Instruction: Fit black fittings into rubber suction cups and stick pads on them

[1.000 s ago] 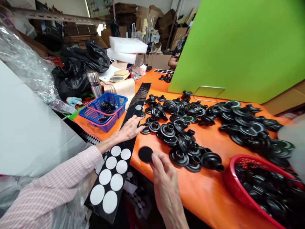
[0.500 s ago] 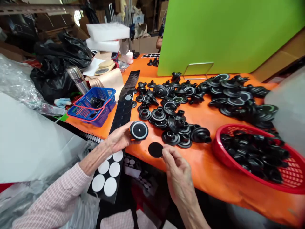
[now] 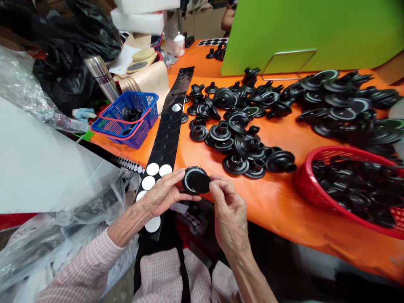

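Note:
My left hand (image 3: 164, 191) is closed around a round black plastic part (image 3: 187, 179), its flat face with a pale ring turned up toward me. Between thumb and fingertips, my right hand (image 3: 229, 206) pinches the edge of a thin black disc sticker (image 3: 201, 182). The disc overlaps the right side of the part's face; whether the two touch I cannot tell. Beside my left hand runs a long black sticker sheet (image 3: 167, 139) with white round spots (image 3: 153, 169) at its near end, hanging over the table edge.
Many similar black parts (image 3: 236, 164) lie heaped on the orange table (image 3: 274, 198). A red basket (image 3: 304, 185) of black pieces stands at right, a blue basket (image 3: 139, 136) at left. A green board (image 3: 303, 29) rises behind. Near the steel flask (image 3: 101, 75) lie black bags (image 3: 66, 67).
My right hand has brought the black disc leftward and up, over the face of the round part. My left hand still holds the part. The camera view has tilted down.

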A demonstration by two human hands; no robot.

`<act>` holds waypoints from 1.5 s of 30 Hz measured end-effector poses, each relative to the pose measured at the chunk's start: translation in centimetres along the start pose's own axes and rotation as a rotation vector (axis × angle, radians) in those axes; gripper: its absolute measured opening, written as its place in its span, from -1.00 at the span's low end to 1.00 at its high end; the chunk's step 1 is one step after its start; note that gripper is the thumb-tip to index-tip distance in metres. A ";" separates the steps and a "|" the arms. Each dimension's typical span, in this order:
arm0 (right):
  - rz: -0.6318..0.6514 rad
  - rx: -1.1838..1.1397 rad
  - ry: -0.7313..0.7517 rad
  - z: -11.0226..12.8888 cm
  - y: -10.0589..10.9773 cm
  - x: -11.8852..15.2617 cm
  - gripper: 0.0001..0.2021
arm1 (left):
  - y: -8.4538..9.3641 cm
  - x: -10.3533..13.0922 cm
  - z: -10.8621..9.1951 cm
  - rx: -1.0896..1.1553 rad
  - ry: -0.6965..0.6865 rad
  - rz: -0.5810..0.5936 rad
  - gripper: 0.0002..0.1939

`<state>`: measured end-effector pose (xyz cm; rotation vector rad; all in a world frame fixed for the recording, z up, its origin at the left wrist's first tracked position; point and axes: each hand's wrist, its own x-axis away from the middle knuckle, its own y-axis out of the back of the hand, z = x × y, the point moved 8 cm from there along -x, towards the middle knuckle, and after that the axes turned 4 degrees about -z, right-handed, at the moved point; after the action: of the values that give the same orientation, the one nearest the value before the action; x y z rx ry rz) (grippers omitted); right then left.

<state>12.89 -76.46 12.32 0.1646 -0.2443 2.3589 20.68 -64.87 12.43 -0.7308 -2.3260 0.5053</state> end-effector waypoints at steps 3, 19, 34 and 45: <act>-0.017 0.042 0.012 0.2 -0.1 0.2 -0.73 | 0.0 0.2 0.1 -0.023 -0.007 0.010 -0.72; 0.000 0.101 0.010 -0.8 -0.7 0.2 -0.76 | 0.4 0.3 0.5 -0.063 -0.027 -0.012 -0.71; -0.087 0.312 0.266 -0.4 -1.1 0.4 -0.84 | 0.7 0.2 0.9 -0.082 -0.042 -0.018 -0.71; -0.130 0.581 0.627 1.2 -2.6 1.7 -0.90 | 1.8 0.3 1.0 -0.145 -0.063 -0.139 -0.67</act>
<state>13.56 -73.71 14.14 -0.2782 0.7309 2.1648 20.52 -63.48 10.90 -0.6219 -2.4708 0.3048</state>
